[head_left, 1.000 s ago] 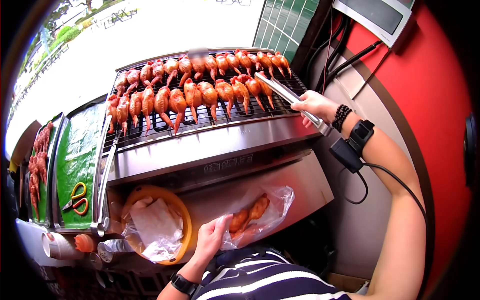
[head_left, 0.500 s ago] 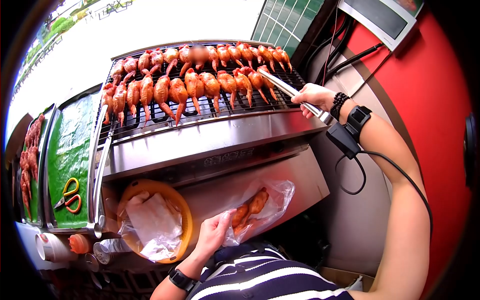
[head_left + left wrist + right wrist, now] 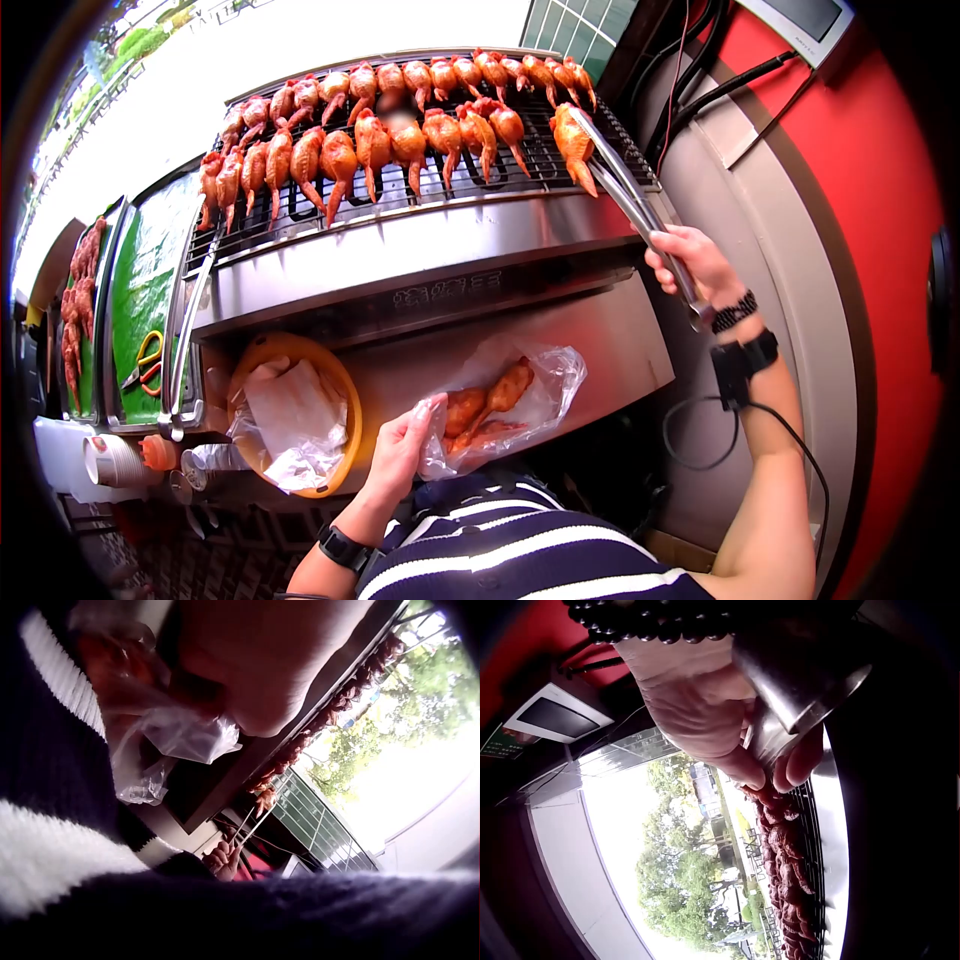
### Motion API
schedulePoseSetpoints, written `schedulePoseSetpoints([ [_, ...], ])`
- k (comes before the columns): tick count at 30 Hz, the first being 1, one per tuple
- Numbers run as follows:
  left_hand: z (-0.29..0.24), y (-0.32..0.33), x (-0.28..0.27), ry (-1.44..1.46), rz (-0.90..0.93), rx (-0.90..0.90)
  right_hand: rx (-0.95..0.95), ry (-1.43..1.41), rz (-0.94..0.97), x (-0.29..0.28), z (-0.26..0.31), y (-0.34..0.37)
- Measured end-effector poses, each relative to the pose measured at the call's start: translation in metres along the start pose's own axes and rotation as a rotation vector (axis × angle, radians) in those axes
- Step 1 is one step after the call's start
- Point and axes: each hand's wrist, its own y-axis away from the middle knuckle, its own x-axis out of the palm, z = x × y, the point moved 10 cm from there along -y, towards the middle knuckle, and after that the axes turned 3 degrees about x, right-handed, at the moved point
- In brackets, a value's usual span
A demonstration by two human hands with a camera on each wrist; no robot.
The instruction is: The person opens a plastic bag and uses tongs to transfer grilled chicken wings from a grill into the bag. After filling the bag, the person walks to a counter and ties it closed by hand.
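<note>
My right hand (image 3: 698,262) grips metal tongs (image 3: 635,200) near their joined end. Between the tong tips is a browned chicken wing (image 3: 573,148), over the right end of the grill and apart from its row. In the right wrist view, thumb and fingers close around the tongs (image 3: 769,739). Low in front of the striped shirt, my left hand (image 3: 396,448) pinches the edge of a clear plastic bag (image 3: 562,378). Glazed chicken wings (image 3: 507,388) lie in the bag. The left wrist view shows the bag (image 3: 187,739) beside the hand (image 3: 255,660).
Two rows of wings (image 3: 338,160) lie on the grill, behind its steel front (image 3: 420,255). A yellow-rimmed basket (image 3: 352,420) with paper and plastic stands left of the bag. Further left are scissors (image 3: 150,365) on a green-lined tray, raw skewers (image 3: 78,310) and stacked cups (image 3: 105,460).
The tongs have drawn the front row's rightmost wing rightward, away from its neighbours. My right hand has moved right and down. The left hand still holds the bag.
</note>
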Motion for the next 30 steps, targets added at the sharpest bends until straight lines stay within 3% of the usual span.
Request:
schedulePoseSetpoints([
  [5, 0.001, 0.001, 0.008, 0.129, -0.003, -0.016, 0.157, -0.05, -0.013, 0.038, -0.031, 0.104],
  [13, 0.008, 0.002, 0.019, 0.212, 0.15, -0.068, 0.666, -0.239, 0.035, 0.14, -0.128, 0.235],
  [17, 0.026, 0.011, 0.021, 0.221, 0.271, -0.155, 0.712, -0.266, -0.079, 0.182, -0.155, 0.234],
  [22, 0.028, 0.022, 0.033, 0.153, 0.431, -0.059, 0.615, -0.349, -0.321, 0.202, -0.171, 0.212],
  [24, 0.029, 0.024, 0.037, 0.16, 0.461, -0.067, 0.607, -0.353, -0.398, 0.212, -0.175, 0.204],
  [27, 0.026, 0.024, 0.036, 0.042, 0.454, 0.071, 0.602, -0.354, -0.459, 0.223, -0.191, 0.188],
  [30, 0.021, 0.025, 0.033, 0.123, 0.458, 0.036, 0.59, -0.348, -0.483, 0.239, -0.193, 0.174],
])
